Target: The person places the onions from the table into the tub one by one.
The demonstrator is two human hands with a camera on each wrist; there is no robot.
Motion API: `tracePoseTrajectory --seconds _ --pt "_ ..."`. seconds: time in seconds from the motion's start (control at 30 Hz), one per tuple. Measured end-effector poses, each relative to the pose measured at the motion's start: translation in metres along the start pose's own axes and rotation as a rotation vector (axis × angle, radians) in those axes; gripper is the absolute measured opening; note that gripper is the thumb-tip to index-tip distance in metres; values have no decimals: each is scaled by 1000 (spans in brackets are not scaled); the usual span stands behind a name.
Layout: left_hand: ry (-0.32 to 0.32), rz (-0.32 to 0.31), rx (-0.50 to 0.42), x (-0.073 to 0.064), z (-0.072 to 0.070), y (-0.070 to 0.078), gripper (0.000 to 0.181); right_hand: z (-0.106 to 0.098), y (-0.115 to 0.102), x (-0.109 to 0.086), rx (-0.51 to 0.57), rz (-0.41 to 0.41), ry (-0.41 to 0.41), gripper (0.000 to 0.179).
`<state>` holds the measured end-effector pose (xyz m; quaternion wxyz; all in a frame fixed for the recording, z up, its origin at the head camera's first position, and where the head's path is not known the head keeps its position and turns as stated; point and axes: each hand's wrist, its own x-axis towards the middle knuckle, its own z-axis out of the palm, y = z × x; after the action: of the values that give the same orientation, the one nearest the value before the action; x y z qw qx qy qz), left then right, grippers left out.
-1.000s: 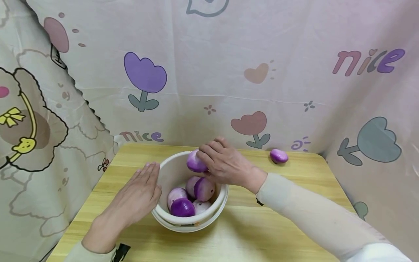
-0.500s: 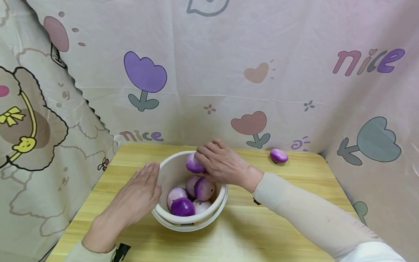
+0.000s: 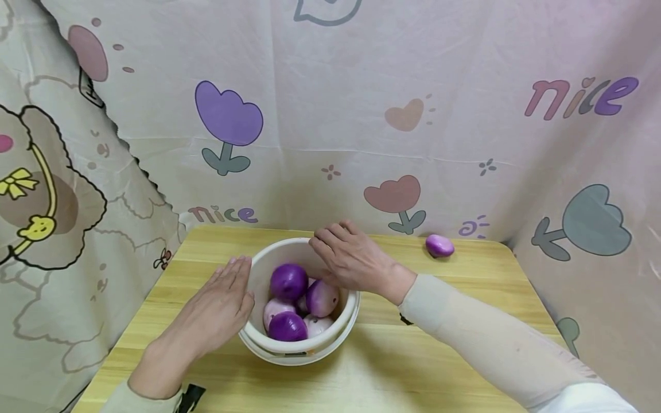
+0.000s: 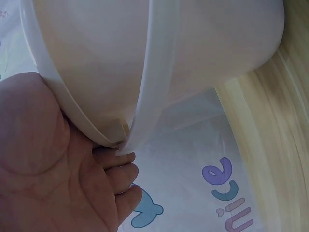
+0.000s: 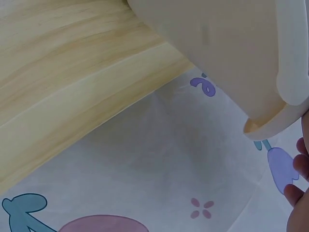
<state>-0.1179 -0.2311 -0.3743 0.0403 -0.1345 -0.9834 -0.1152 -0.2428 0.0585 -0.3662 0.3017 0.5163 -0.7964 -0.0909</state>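
A white bucket [image 3: 283,347] with a handle [image 4: 157,72] stands on the table, holding several purple onions. The uppermost onion [image 3: 288,281] lies at the back of the pile, and another dark purple onion [image 3: 287,326] is at the front. My left hand [image 3: 219,310] rests with straight fingers against the bucket's left rim; its palm shows beside the rim in the left wrist view. At the back right rim is my right hand [image 3: 356,258], its fingers loosely bent over the opening with no onion in them. Only its fingertips [image 5: 300,166] show in the right wrist view.
A single onion [image 3: 440,246] lies on the wooden table [image 3: 423,367] near its back right edge. Patterned cloth [image 3: 320,115] hangs behind the table and along both sides.
The onion that my right hand held above the bucket has been let go and now lies on the other onions. My left hand has stayed in place.
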Motion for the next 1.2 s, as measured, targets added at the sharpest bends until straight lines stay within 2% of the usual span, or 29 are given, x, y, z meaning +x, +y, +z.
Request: tracePoseTrajectory --seconds 0.13,0.43,0.8,0.97,1.2 --pt "-1 -5 -10 0 0 0 65 0 0 -1 15 1 -5 68" --pt "-4 -15 -37 0 2 -1 65 2 -1 -3 -6 4 24 61" --pt "0 -16 -53 1 2 -1 65 1 0 -5 -10 33 13 56" --pt "1 -18 -60 1 2 -1 65 2 3 -8 -21 62 44 57" --pt "-5 -22 -68 1 2 0 65 8 9 -18 -34 117 137 58"
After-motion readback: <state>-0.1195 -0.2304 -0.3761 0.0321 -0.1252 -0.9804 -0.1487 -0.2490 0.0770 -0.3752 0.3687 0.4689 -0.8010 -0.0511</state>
